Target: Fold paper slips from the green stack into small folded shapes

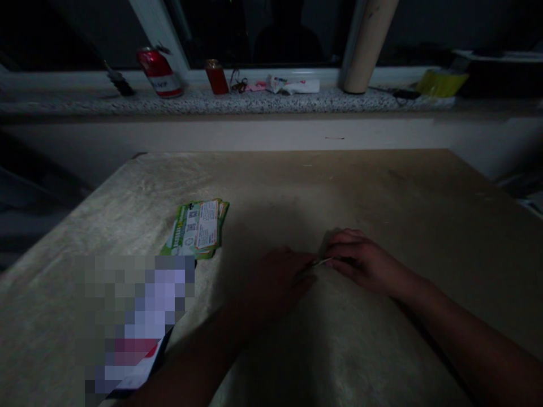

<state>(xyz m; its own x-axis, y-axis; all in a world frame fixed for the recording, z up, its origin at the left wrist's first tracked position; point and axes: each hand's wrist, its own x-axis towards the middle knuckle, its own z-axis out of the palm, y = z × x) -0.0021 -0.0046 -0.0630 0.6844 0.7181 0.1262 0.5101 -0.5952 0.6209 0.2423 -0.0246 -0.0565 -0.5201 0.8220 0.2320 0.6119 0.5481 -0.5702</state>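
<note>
The grip of the right hand (360, 261) is pressed together, its fingertips curled in and pinching one end of a thin pale sliver, stick-like and straight (323, 262), which lies low over the desk between the two hands. The left hand (280, 278) lies in deep shadow with its fingers pointing at the sliver's other end; whether its grip closes on the sliver cannot be told. Both hands rest on the wide beige desk with a faintly glossy, cloth-like top (382, 186), near its middle. To the left of the left hand, well apart from it, lies a small fanned stack of green printed cards (197, 229) with a white and orange text panel and a square code; the print is too small to read. Nearer the front left edge sits a blurred-out flat item with white, purple and red patches (136, 316). Beyond the desk runs a speckled stone windowsill (85, 104) carrying a tilted red drink can with a white label (160, 72), its lettering unreadable, a small red lighter (216, 76), a crumpled white packet (294, 86), an upright tan cardboard tube (369, 45) and a yellow tape roll (441, 82).
</note>
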